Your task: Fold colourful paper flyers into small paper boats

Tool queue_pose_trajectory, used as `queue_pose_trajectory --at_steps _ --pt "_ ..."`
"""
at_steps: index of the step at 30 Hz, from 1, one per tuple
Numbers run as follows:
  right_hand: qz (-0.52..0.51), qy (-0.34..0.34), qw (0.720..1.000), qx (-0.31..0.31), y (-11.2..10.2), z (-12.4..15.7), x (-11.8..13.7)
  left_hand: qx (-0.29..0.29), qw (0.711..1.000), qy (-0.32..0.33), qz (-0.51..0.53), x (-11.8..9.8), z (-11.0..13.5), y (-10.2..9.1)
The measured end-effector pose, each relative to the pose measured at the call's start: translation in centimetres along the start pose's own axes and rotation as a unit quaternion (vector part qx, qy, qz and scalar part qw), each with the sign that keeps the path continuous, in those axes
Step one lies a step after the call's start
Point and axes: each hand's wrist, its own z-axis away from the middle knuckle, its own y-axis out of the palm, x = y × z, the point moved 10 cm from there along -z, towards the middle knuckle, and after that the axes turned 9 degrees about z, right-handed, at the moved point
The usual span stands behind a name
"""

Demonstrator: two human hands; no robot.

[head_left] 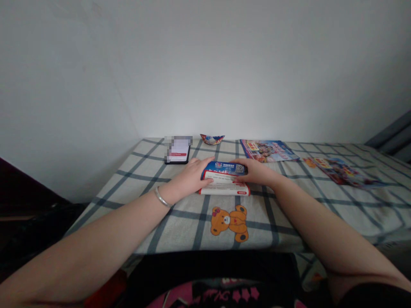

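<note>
2 Hands Are Holding 1 Leaflet at a Fold

From where I'm standing, the printed leaflet (223, 186) is lying on the checked tablecloth (180, 231), just beyond the bear print (228, 223), its white panel facing the person and its blue panel showing on the far side. The left hand (192, 176) is gripping the left end, thumb resting on the white and fingers reaching over toward the far edge. The right hand (258, 172) is holding the right end with bent fingers; how firmly they're pressing, I'm not able to tell.

By my reading, a fold is being set here, the white panel apparently overlapping the blue. The next move is probably calling for matched edges and a thumb run along the bend, the other hand steadying the layers.

Farther back, a phone (180, 152) is lying near a boat-shaped folded paper (212, 140). 1 printed sheet (269, 151) is resting beyond the right hand, and 1 more sheet (346, 172) is lying farther right.
</note>
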Motion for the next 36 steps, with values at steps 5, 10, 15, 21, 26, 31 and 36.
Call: queue_pose_trajectory --at_steps 5,10,15,21,26,31,36 --pt "-0.006 0.006 1.000 0.002 0.1 -0.1 -0.2 -0.019 1.000 -0.008 0.002 0.0 -0.1 -0.5" --pt "-0.013 0.011 1.000 0.008 0.0 0.0 -0.1 -0.035 0.999 -0.010 -0.001 -0.5 -0.2 -1.3" --pt "-0.007 0.009 1.000 0.017 0.0 0.2 0.0 -0.046 0.999 -0.014 -0.001 -0.8 -0.3 -1.9" --pt "-0.002 -0.006 0.999 0.041 0.0 0.4 0.5 -0.049 0.998 -0.018 -0.024 -0.7 -0.4 -2.0" --pt "-0.026 0.005 0.998 0.057 0.4 0.4 0.1 -0.061 0.998 -0.010 -0.017 -0.6 -0.3 -2.0" --pt "-0.069 0.026 0.995 0.067 1.2 0.2 -0.4 -0.064 0.998 0.002 0.005 -0.6 -0.3 -1.8" --pt "-0.050 0.043 0.996 0.062 1.1 0.1 -0.3 -0.056 0.998 0.022 0.011 -1.0 -0.3 -1.6"
